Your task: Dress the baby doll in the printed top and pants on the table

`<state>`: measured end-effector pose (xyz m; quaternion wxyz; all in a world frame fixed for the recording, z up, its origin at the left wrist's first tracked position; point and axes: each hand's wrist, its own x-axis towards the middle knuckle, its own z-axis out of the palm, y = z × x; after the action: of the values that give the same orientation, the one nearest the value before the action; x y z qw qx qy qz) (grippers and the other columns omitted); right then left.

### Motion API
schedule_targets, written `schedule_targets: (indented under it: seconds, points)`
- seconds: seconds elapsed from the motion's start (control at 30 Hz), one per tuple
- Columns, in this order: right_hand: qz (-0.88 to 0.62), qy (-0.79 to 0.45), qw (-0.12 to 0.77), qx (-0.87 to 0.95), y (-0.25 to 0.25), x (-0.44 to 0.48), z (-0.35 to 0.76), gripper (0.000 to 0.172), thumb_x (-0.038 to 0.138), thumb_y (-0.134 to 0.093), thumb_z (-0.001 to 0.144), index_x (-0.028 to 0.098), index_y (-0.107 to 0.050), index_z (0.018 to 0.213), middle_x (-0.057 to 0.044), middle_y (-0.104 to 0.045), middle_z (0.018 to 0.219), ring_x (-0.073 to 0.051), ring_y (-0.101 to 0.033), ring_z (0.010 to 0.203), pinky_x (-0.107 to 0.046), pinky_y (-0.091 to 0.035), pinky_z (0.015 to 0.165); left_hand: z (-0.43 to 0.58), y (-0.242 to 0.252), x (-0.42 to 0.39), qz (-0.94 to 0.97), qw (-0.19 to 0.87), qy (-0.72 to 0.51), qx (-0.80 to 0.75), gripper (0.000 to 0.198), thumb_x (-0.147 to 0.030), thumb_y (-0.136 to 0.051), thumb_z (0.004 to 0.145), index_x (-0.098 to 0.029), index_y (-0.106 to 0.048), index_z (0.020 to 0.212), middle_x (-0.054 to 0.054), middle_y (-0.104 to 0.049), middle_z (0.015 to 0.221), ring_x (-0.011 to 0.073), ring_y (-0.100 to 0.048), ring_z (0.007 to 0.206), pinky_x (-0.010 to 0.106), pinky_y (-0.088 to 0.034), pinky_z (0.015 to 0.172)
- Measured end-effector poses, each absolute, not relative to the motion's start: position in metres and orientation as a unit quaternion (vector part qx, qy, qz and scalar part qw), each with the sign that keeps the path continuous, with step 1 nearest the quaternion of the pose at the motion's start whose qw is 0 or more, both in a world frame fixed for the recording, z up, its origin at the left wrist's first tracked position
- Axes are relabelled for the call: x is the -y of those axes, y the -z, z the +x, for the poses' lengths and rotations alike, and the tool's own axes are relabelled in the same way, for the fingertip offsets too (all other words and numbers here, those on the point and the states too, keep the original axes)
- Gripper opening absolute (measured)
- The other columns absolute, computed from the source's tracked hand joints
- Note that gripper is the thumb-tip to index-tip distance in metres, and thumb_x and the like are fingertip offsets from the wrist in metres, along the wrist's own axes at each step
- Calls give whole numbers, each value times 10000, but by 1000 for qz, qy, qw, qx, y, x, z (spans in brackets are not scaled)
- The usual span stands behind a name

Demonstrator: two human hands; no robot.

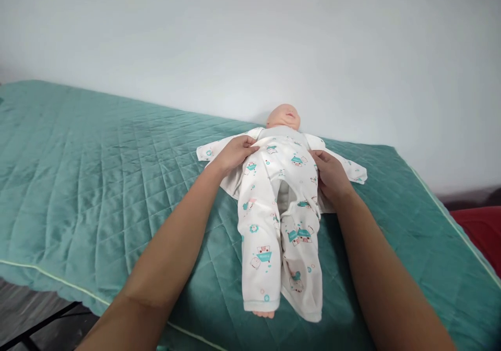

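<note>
A baby doll lies on its back, head toward the wall, dressed in a white printed top whose sleeves spread to both sides. White baby pants with teal boat and animal prints cover its legs and reach up over the belly. At the waistband's left side, my left hand pinches the pants' edge between thumb and fingers. My right hand grips the waistband on the opposite side, its fingertips partly hidden. Toes show below the left pant leg; the right leg's cuff hides the other foot.
A green quilted cover with a pale piped edge lies under the doll. Behind it rises a white wall. Something red stands past the right edge, and a dark metal leg shows at lower left.
</note>
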<state>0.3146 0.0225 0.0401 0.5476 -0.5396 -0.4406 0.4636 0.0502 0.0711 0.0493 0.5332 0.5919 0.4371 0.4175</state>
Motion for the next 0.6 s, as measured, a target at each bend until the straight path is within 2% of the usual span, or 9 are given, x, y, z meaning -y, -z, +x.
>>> schedule_targets:
  seconds: [0.17,0.33,0.5,0.6]
  points:
    - [-537,-487,494,480,-47,-11,331,334,411,-872,628,227,-677,826,43,-651,682,-110,-536,565,-229,-426,499,46,-49,-62,628,487,-390,-466,20,-180,-610,737,-183,-630,742,18,-671,800,172,-568,757,297,-433,718]
    - [-530,-514,487,467,-48,-7,336,318,356,-863,605,230,-683,834,36,-665,707,-124,-576,595,-253,-470,550,46,-39,-56,641,431,-400,-494,138,-140,-580,668,-182,-645,782,28,-702,820,191,-589,791,306,-451,756]
    - [-574,-440,533,439,-38,-12,323,232,343,-825,651,224,-653,752,31,-642,646,-122,-541,546,-252,-430,497,50,-36,-58,641,377,-397,-539,52,-156,-585,724,-187,-627,729,42,-708,790,193,-579,760,318,-454,785]
    - [-560,-442,550,435,-36,-8,320,240,347,-817,671,235,-661,814,25,-686,696,-138,-597,591,-261,-477,539,53,-36,-59,652,364,-392,-538,104,-180,-570,786,-190,-635,705,75,-725,832,219,-593,799,340,-457,833]
